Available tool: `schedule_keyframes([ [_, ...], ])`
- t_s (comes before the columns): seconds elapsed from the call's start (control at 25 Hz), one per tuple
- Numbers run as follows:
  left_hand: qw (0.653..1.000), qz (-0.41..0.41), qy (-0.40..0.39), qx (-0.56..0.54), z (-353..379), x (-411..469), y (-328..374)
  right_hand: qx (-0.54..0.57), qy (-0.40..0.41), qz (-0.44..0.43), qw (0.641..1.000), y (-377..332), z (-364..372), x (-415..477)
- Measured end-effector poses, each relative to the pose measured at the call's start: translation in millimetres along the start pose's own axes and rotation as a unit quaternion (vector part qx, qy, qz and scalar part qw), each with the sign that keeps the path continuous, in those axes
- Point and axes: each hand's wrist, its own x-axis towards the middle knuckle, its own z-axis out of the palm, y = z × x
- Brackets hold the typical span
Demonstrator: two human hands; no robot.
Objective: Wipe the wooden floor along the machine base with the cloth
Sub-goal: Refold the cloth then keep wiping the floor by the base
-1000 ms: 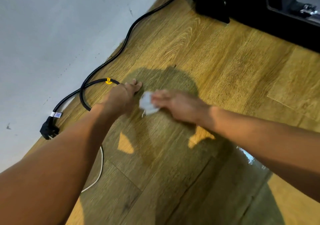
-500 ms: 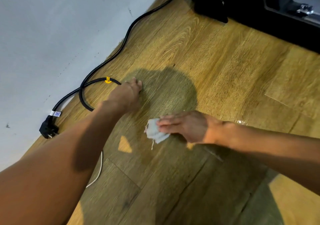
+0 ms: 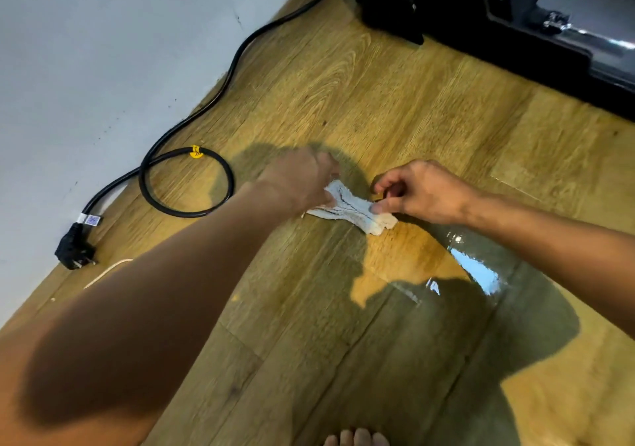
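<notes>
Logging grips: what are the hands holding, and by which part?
The small white cloth, stretched between them: the left hand grips its left end, the right hand pinches near its right end.

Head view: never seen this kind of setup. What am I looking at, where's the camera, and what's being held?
There is no robot here. A person works with bare hands, and the one camera sits on their head, looking forward and down. That is why both arms enter from the bottom, and the toes there are the wearer's own.

The left hand, which is motion-blurred, and the right hand each pinch one end of a small white cloth, stretched between them low over the wooden floor.

The black machine base stands at the upper right. Along the grey wall on the left runs a black cable with a loop and a yellow tag. Its plug lies on the floor. A shiny patch shows beneath the right forearm.
</notes>
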Motion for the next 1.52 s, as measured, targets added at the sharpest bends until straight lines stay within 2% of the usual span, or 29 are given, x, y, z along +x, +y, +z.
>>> schedule_keyframes([
  [0.08,0.999,0.016,-0.001,0.044,-3,5,1,0.007,-0.028,0.010,1.000,-5,3,-5],
  [0.16,0.997,0.031,0.008,0.064,-7,5,4,0.000,-0.021,0.005,1.000,-8,3,-6],
  [0.32,0.999,0.031,-0.018,-0.019,-8,2,10,0.041,0.001,0.049,0.998,10,-23,-5],
  [0.4,0.999,0.002,-0.040,-0.030,2,1,17,-0.004,0.045,0.048,0.998,23,-28,-10],
  [0.48,0.998,-0.001,0.002,-0.060,8,1,22,-0.074,0.076,0.005,0.994,30,-21,-19],
  [0.56,0.994,0.008,0.035,-0.108,8,1,25,-0.154,0.064,-0.036,0.985,30,-9,-24],
  [0.68,0.995,-0.007,0.000,-0.104,6,4,32,-0.186,0.080,-0.059,0.978,30,-6,-23],
  [0.76,0.996,-0.018,0.007,-0.085,5,6,38,-0.138,0.089,-0.069,0.984,30,-11,-20],
  [0.88,0.994,-0.007,0.016,-0.111,-2,5,43,-0.019,0.083,-0.034,0.996,31,-17,-19],
  [1.0,0.971,-0.016,0.040,-0.234,-13,1,48,0.176,0.084,-0.007,0.981,35,-29,-26],
  [1.08,0.943,-0.025,0.067,-0.324,-24,-1,53,0.246,0.116,0.002,0.962,36,-46,-31],
  [1.16,0.902,-0.032,0.078,-0.424,-37,-3,55,0.259,0.117,0.015,0.958,37,-66,-36],
  [1.2,0.888,-0.039,0.068,-0.452,-43,-4,54,0.256,0.094,0.025,0.962,37,-74,-38],
  [1.24,0.887,-0.044,0.040,-0.458,-48,-5,53,0.242,0.057,0.041,0.968,38,-81,-41],
  [1.32,0.908,-0.032,-0.046,-0.416,-50,-7,55,0.196,-0.022,0.078,0.977,37,-84,-46],
  [1.36,0.919,-0.021,-0.063,-0.389,-47,-8,58,0.166,-0.039,0.089,0.981,36,-80,-48],
  [1.44,0.934,-0.018,-0.003,-0.357,-40,-9,64,0.129,-0.009,0.092,0.987,31,-68,-50],
  [1.52,0.933,-0.024,0.068,-0.352,-34,-9,68,0.150,0.015,0.088,0.985,28,-59,-51],
])
